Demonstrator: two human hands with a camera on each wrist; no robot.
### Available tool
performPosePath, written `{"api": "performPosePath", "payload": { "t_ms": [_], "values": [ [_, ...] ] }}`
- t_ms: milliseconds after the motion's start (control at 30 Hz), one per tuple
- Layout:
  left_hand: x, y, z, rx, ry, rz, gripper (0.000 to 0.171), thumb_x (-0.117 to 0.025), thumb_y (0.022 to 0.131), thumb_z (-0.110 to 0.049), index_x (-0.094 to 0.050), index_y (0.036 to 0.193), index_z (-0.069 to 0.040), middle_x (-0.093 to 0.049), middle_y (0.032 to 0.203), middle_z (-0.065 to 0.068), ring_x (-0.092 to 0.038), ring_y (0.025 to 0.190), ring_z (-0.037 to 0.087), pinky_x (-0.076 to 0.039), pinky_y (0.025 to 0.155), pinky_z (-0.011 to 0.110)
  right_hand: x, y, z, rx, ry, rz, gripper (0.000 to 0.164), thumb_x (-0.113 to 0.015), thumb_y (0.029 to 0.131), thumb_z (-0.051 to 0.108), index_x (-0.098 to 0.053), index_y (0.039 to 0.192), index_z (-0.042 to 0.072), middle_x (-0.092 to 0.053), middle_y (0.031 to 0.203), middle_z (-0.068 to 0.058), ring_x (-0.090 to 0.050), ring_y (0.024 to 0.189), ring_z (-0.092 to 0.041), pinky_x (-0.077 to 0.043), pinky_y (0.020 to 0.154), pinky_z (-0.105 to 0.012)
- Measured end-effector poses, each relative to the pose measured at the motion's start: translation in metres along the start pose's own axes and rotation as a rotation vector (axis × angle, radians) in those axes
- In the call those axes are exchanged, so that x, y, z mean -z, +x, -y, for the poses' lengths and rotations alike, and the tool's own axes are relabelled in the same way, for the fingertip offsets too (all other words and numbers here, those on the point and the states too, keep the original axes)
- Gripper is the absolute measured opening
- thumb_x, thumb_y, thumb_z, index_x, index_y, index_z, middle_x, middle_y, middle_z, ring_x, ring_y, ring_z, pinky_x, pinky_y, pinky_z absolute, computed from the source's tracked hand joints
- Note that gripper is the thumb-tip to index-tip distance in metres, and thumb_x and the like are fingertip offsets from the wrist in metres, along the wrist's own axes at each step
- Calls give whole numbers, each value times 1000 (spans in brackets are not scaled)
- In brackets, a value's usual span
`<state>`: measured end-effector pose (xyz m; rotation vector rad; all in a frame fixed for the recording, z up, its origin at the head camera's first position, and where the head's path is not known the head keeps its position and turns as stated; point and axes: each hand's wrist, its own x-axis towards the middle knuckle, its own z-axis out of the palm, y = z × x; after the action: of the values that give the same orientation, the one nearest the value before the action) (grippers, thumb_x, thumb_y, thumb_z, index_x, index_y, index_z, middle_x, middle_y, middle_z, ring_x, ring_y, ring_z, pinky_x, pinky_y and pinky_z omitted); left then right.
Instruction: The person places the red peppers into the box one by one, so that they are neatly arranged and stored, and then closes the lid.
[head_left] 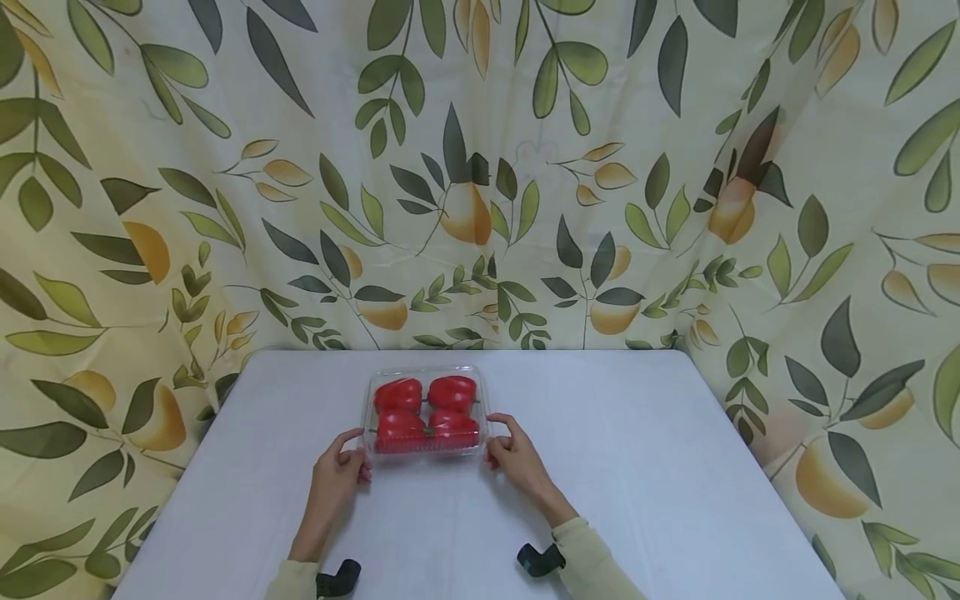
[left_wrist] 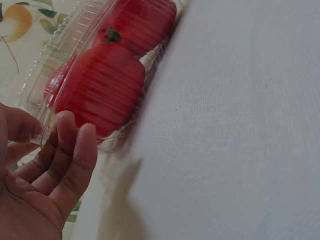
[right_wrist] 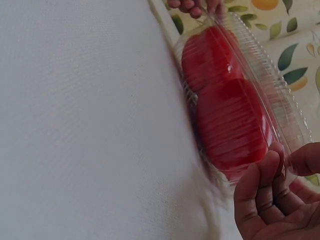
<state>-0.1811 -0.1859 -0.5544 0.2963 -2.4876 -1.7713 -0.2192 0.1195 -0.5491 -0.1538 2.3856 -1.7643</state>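
Note:
A clear plastic clamshell container (head_left: pixel 426 457) stands near the middle of the table, its ribbed lid over several red bell peppers (head_left: pixel 452 393). Green stems show on some of the peppers. My left hand (head_left: pixel 337 477) is at the container's near left corner, and in the left wrist view its thumb and fingers pinch the rim (left_wrist: pixel 39 132). On the opposite side my right hand (head_left: pixel 517 460) pinches the near right corner of the rim, thumb on one face and curled fingertips (right_wrist: pixel 270 157) on the other. The container's underside is hidden.
The table (head_left: pixel 637 467) has a white cover. Behind it and along both sides hangs a curtain (head_left: pixel 525 192) printed with leaves and fruit. Dark wrist-worn cameras sit at the left sleeve (head_left: pixel 292 581) and the right sleeve (head_left: pixel 596 562).

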Motion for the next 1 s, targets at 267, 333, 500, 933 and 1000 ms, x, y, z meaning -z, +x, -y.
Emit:
{"api": "performPosePath", "payload": {
  "t_ms": [267, 333, 500, 933, 1000],
  "values": [
    [-1, 0, 1, -13, -43, 17, 36, -49, 100, -9, -51, 136, -10, -67, 84, 22, -65, 62, 15, -58, 60, 23, 2, -5, 9, -30, -13, 20, 42, -49, 101, 11, -41, 142, 8, -65, 78, -18, -58, 66, -22, -53, 65, -28],
    [-2, -1, 2, -5, -71, 23, 36, -49, 100, -8, -51, 136, -9, -67, 85, 23, -65, 61, 16, -59, 60, 24, 3, -7, 11, -33, -10, 34, 44, -49, 100, 10, -40, 143, 5, -64, 79, -22, -58, 67, -25, -54, 65, -30],
    [-2, 0, 2, -10, -115, 22, 35, -47, 100, -8, -51, 135, -8, -67, 88, 23, -66, 63, 18, -59, 61, 24, 1, -5, 7, -22, -14, 16, 43, -49, 100, 11, -42, 142, 7, -64, 77, -18, -57, 65, -21, -51, 62, -26],
    [-3, -2, -2, 15, -74, -1, 35, -48, 99, -7, -54, 134, -9, -67, 84, 22, -64, 62, 15, -57, 61, 24, -5, -3, 1, -7, 0, -63, 39, -51, 96, 8, -49, 136, 10, -60, 67, -4, -47, 56, -10, -41, 52, -20],
    [-3, -1, -2, 14, -70, -4, 36, -47, 99, -6, -54, 134, -9, -67, 83, 22, -63, 61, 14, -56, 60, 24, -5, -2, 3, -14, -3, -66, 40, -51, 96, 6, -49, 136, 9, -60, 67, -6, -46, 57, -11, -39, 51, -20]
  ]
}}
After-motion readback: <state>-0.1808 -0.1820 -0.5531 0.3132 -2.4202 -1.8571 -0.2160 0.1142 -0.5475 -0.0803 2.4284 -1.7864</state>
